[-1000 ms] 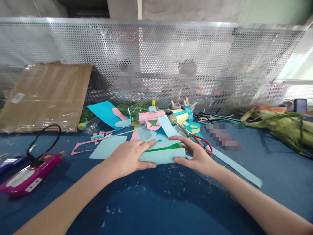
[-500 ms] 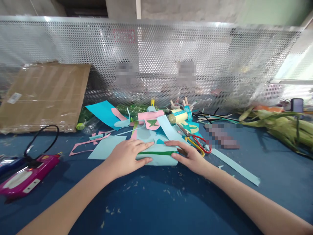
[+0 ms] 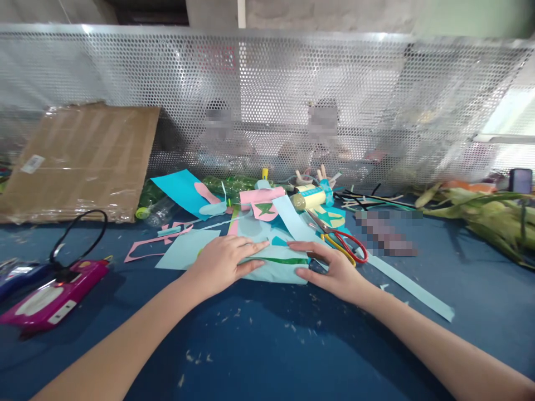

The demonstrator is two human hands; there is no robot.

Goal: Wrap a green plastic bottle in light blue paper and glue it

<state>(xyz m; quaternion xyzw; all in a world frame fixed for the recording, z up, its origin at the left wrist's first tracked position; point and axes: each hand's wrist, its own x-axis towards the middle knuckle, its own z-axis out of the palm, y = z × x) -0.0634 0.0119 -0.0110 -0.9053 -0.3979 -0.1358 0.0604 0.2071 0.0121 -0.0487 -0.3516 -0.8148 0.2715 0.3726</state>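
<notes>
A sheet of light blue paper [image 3: 276, 273] lies curved around something green, which shows as a narrow strip [image 3: 288, 260] between the paper's two edges. Over the left part of this roll rests my left hand [image 3: 221, 263], fingers on the upper flap and thumb on the lower one. My right hand [image 3: 334, 270] grips the right end, its thumb below the strip and its fingers above. What lies inside the paper is mostly hidden. Just behind my right hand are scissors [image 3: 349, 246] with red and yellow handles.
Behind the roll lie paper scraps, a pink paper roll [image 3: 261, 196], a yellow-wrapped bottle [image 3: 309, 198] and green plastic bottles. A cardboard sheet [image 3: 83, 161] leans at the left, near a magenta power strip [image 3: 54, 298]. Corn husks [image 3: 493, 217] lie right. A perforated metal panel [image 3: 276, 83] stands behind.
The green strip between the paper's edges has become narrower. Both hands stay on the paper, with slight finger shifts. The whole view has shifted slightly.
</notes>
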